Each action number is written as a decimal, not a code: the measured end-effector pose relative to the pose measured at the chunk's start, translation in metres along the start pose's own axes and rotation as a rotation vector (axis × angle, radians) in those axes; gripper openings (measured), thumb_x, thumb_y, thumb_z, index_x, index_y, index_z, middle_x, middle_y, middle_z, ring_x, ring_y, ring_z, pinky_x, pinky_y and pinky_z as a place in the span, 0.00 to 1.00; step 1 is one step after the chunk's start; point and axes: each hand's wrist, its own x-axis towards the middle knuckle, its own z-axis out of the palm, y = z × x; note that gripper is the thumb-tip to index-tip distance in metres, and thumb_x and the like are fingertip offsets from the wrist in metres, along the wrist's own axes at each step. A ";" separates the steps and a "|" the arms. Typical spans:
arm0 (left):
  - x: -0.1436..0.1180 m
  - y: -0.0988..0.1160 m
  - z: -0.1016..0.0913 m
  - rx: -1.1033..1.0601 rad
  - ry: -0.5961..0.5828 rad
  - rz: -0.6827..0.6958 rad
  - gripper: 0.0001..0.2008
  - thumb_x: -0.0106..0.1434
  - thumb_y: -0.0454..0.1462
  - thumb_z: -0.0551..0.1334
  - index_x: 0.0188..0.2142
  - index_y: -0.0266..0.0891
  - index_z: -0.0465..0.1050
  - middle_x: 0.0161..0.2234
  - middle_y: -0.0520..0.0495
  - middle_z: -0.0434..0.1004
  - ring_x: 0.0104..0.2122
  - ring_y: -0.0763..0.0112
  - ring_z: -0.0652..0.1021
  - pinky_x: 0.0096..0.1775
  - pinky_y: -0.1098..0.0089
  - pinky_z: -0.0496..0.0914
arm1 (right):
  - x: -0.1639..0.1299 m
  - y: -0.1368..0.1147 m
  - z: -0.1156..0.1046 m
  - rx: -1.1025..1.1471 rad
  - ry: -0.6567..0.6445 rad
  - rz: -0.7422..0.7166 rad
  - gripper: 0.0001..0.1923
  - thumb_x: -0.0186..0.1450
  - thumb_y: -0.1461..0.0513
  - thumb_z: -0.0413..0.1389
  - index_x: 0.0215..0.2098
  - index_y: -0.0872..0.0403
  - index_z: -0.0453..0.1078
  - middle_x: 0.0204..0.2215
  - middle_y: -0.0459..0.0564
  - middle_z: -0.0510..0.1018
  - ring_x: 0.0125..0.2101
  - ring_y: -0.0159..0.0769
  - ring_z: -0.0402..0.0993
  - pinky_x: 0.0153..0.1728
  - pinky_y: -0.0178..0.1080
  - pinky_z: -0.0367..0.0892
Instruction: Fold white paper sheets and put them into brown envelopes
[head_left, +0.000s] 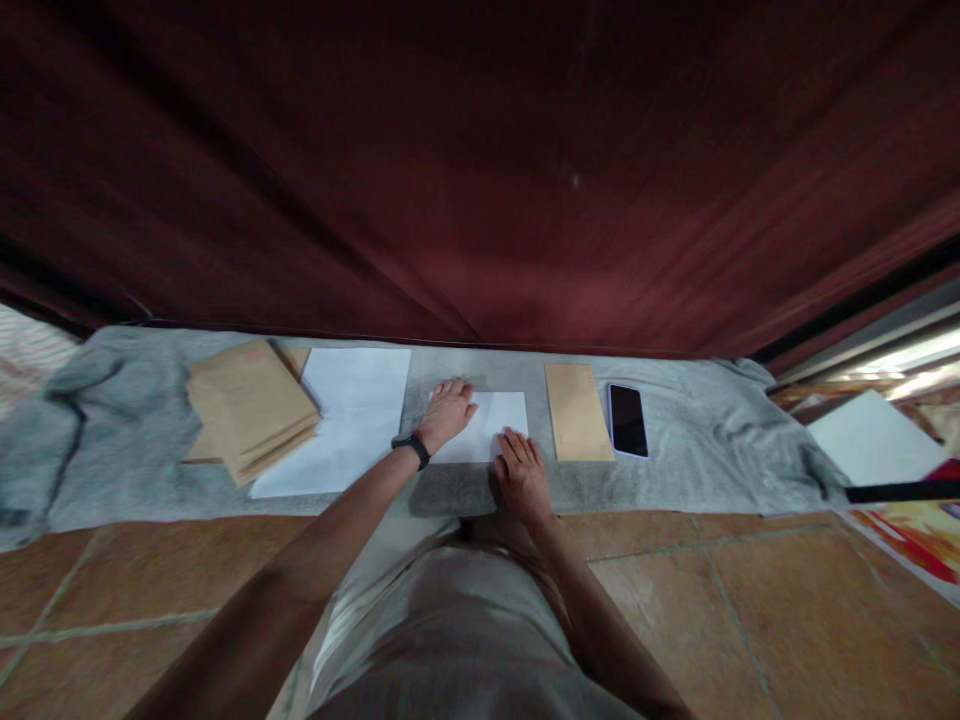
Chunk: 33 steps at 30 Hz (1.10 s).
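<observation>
We see the folded white sheet [484,425] at the frame's centre on the grey cloth [697,450], its long axis running left-right. Both hands lie flat, fingers spread, gripping nothing: the left hand [448,410] covers its left end, the right hand [521,475] its lower right edge.

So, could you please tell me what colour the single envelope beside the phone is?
Tan brown; the envelope shows best in the head view.

A grey cloth [675,470] on the tiled floor [750,620] carries envelopes, paper sheets, a phone.
</observation>
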 end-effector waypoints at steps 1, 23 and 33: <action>0.002 0.000 -0.001 0.001 -0.006 0.000 0.17 0.70 0.39 0.58 0.54 0.35 0.73 0.55 0.34 0.73 0.57 0.50 0.71 0.58 0.55 0.62 | 0.000 0.000 0.000 -0.002 0.001 -0.001 0.22 0.75 0.63 0.48 0.65 0.57 0.66 0.66 0.58 0.68 0.66 0.46 0.62 0.67 0.54 0.57; 0.036 -0.015 -0.005 -0.252 -0.116 -0.088 0.11 0.59 0.37 0.69 0.41 0.39 0.75 0.45 0.40 0.79 0.49 0.55 0.77 0.50 0.64 0.67 | 0.001 0.001 0.002 0.020 0.030 -0.005 0.22 0.74 0.63 0.49 0.65 0.54 0.66 0.64 0.57 0.70 0.65 0.46 0.64 0.65 0.54 0.58; 0.044 -0.028 -0.036 -0.654 -0.032 -0.225 0.09 0.50 0.36 0.69 0.27 0.42 0.69 0.25 0.53 0.72 0.32 0.64 0.76 0.34 0.70 0.64 | 0.020 0.011 0.000 0.126 0.101 0.072 0.21 0.71 0.66 0.49 0.60 0.56 0.71 0.62 0.58 0.72 0.63 0.45 0.67 0.65 0.53 0.62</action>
